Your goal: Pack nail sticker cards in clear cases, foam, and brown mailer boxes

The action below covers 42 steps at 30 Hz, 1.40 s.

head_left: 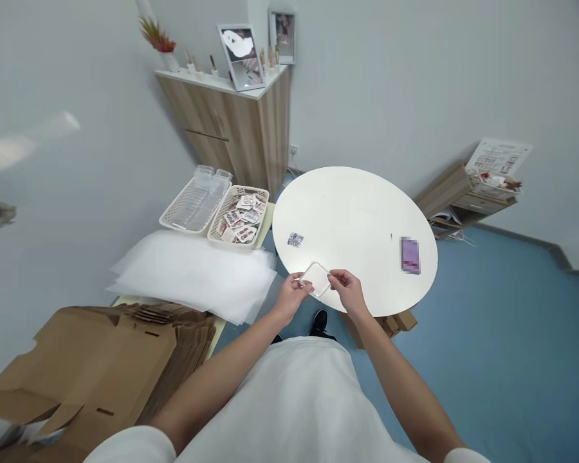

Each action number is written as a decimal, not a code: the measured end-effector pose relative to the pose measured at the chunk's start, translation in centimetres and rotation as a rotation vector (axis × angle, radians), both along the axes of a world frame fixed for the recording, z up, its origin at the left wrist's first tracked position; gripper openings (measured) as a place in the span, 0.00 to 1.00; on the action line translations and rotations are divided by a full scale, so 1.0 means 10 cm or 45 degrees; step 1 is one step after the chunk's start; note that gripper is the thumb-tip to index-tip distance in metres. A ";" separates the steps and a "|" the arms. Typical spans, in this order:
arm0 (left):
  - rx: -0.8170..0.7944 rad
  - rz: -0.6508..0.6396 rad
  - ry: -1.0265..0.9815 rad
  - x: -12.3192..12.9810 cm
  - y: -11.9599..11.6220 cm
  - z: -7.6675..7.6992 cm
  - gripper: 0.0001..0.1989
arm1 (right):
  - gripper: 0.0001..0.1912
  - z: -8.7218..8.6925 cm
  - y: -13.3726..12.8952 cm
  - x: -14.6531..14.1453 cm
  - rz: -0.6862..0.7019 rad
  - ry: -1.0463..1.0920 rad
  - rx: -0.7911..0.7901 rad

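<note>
A small clear square case is held between my two hands over the near edge of the round white table. My left hand is closed on its left corner, with the thumb over the case. At the right corner, my right hand pinches the rim. On the table just beyond my left hand lies a small patterned card. A purple pixelated item lies at the table's right side.
Left of the table are a basket of printed cards, a basket of clear cases, translucent sheets and flattened cardboard boxes. A wooden cabinet stands behind; a low shelf is at right.
</note>
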State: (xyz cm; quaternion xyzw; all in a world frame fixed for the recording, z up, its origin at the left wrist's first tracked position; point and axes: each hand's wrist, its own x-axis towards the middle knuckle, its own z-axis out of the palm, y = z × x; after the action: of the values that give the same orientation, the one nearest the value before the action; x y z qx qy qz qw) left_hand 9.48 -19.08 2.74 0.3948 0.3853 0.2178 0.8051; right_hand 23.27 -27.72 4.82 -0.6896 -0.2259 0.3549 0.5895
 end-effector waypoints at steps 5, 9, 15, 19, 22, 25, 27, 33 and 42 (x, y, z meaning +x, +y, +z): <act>0.142 -0.039 0.109 0.43 -0.01 0.00 0.25 | 0.17 -0.08 -0.32 0.43 0.102 0.053 -0.100; 0.290 -0.136 0.196 0.67 0.03 0.02 0.21 | 0.18 -0.09 -0.42 0.80 0.113 0.066 -0.092; 0.463 -0.394 0.220 1.05 0.03 0.06 0.20 | 0.16 -0.08 -0.38 1.20 0.250 0.121 -0.020; 0.503 -0.474 0.264 1.32 -0.01 0.05 0.23 | 0.13 -0.19 -0.43 1.31 0.269 0.165 -0.098; 0.552 -0.397 0.293 1.40 -0.03 0.02 0.30 | 0.15 -0.30 -0.52 1.35 0.163 0.288 -0.108; 0.763 -0.505 0.378 1.34 -0.02 0.00 0.43 | 0.17 -0.38 -0.58 1.38 0.040 0.424 -0.089; 0.905 -0.667 0.435 1.29 -0.01 0.01 0.51 | 0.17 -0.40 -0.60 1.38 -0.019 0.461 -0.087; 1.057 -0.815 0.391 1.35 0.08 0.02 0.52 | 0.17 -0.35 -0.57 1.27 -0.152 0.429 -0.056; 1.133 -0.841 0.154 1.28 0.27 -0.04 0.37 | 0.22 -0.26 -0.59 1.01 -0.054 0.076 -0.085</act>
State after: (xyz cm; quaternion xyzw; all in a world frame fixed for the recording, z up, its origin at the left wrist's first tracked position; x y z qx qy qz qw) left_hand 22.32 -16.33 2.33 0.8082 0.1576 0.0726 0.5627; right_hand 33.38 -33.60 2.24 -0.7025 -0.1814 0.3700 0.5802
